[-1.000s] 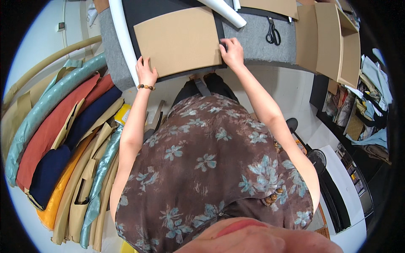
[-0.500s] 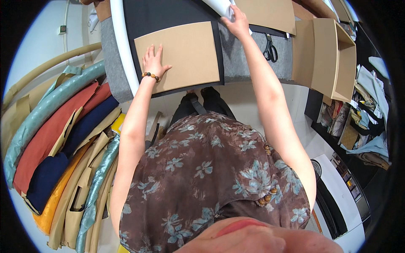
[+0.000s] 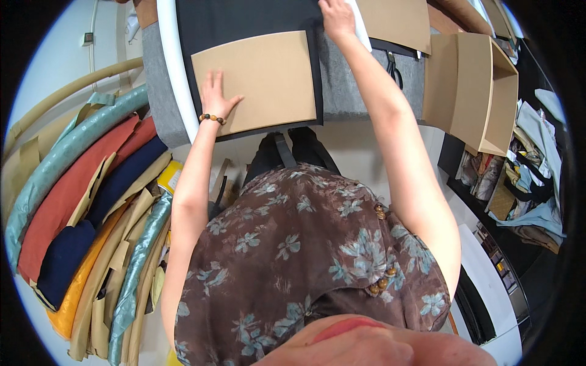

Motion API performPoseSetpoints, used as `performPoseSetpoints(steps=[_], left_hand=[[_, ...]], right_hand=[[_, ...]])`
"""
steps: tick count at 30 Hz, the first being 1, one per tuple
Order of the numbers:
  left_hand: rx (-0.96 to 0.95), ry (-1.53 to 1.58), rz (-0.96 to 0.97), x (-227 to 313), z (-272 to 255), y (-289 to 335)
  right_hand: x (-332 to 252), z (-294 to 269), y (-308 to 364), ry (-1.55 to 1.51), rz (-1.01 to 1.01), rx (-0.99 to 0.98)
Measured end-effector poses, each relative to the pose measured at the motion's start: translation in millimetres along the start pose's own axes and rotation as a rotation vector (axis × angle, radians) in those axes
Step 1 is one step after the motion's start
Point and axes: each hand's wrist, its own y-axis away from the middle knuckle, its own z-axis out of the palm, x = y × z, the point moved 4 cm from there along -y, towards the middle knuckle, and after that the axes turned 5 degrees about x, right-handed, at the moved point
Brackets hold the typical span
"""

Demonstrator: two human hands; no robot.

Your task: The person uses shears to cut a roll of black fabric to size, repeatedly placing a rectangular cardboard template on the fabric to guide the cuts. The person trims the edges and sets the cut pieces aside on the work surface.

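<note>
Beige, flat board panel (image 3: pixel 268 79) with a gently bowed top edge lies on matte black sheeting (image 3: pixel 238 18) beneath my left hand (image 3: pixel 217 100).

My left fingers spread wide across the panel's left side; my right hand (image 3: pixel 339 19) reaches to the upper edge of view beside a white roll (image 3: pixel 359 27), and I cannot tell whether it grips anything. The panel's face is plain, one even colour. Near my left forearm, a yellow-wrapped bundle (image 3: pixel 168 175) bears a pale patch, any writing too small to read.
</note>
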Motion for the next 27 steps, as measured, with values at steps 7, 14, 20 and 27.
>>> performPoseSetpoints(steps=[7,14,20,27], left_hand=[[0.252,0.308,-0.437,-63.6,18.4,60.7],[0.334,0.11,-0.154,-33.0,-0.5,128.5],[0.284,1.641,-1.434,-56.6,109.5,192.7],[0.28,1.762,-1.32,-40.4,124.2,163.6]], right_hand=[[-40.5,33.5,30.1,-0.792,-0.018,-0.474],[-35.6,33.8,34.9,-1.072,0.202,-0.519],[-42.4,7.6,26.1,-1.031,0.168,-0.547],[-44.9,21.9,31.0,-0.972,0.194,-0.551]])
